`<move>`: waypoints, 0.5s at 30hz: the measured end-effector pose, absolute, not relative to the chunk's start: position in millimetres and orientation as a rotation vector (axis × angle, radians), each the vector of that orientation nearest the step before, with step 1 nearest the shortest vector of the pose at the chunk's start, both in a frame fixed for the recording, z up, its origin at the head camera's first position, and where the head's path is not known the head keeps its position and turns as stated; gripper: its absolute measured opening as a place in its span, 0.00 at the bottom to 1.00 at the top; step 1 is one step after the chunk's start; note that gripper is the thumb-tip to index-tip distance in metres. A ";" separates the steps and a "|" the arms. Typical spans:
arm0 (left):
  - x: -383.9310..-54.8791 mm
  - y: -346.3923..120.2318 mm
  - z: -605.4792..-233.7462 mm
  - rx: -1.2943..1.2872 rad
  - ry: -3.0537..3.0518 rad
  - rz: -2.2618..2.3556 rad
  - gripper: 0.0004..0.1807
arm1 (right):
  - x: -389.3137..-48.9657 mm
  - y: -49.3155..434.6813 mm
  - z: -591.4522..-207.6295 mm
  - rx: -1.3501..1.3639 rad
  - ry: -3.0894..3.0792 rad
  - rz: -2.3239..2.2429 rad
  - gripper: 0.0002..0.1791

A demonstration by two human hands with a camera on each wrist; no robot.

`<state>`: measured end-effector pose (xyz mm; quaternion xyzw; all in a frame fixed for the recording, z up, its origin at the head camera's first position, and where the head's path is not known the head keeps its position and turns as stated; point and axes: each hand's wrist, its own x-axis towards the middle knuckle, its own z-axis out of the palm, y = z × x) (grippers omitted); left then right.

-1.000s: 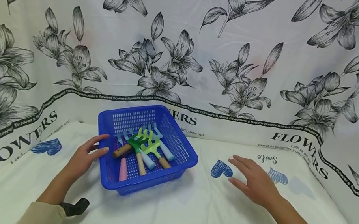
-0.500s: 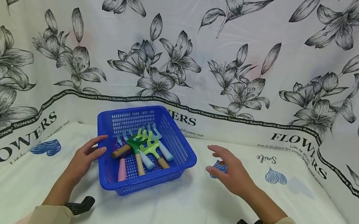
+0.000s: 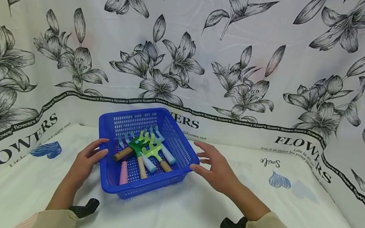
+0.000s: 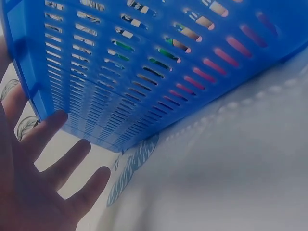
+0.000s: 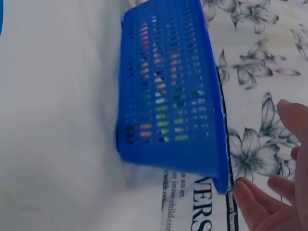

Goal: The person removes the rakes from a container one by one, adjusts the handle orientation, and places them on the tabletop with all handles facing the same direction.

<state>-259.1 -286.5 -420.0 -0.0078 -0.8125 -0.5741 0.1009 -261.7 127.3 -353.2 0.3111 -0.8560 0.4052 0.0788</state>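
Observation:
A blue perforated plastic basket (image 3: pixel 147 188) stands on the cloth, left of centre. Inside lie several small garden hand rakes and forks: a dark green one (image 3: pixel 138 145), a light green fork (image 3: pixel 154 150), light blue handles (image 3: pixel 168 155) and a pink handle (image 3: pixel 124 174). My left hand (image 3: pixel 83 162) is at the basket's left rim, thumb and index fingertips right at it. Its other fingers (image 4: pixel 62 166) spread loosely beside the slotted wall in the left wrist view. At the right corner, my right hand (image 3: pixel 214 170) has its thumb tip at the rim, fingers (image 5: pixel 252 202) extended and apart.
White cloth (image 3: pixel 163 224) with blue heart prints covers the surface. Behind it hangs a white curtain (image 3: pixel 209 86) with black flower drawings. Each wrist wears a black device, the left one (image 3: pixel 85 208) and the right one (image 3: pixel 234 226).
My right hand has moved left, from over the cloth to the basket's right corner. The left hand stays at the left rim, and the basket has hardly moved.

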 end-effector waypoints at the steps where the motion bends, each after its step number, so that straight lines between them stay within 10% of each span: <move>1: -258.7 -285.7 -420.2 -0.014 -2.403 -1.697 0.33 | -261.8 124.2 -353.7 0.932 -2.570 1.229 0.37; 15: -261.0 -287.7 -423.1 -0.024 -2.410 -1.700 0.32 | -267.5 84.3 -351.1 0.916 -2.624 1.308 0.39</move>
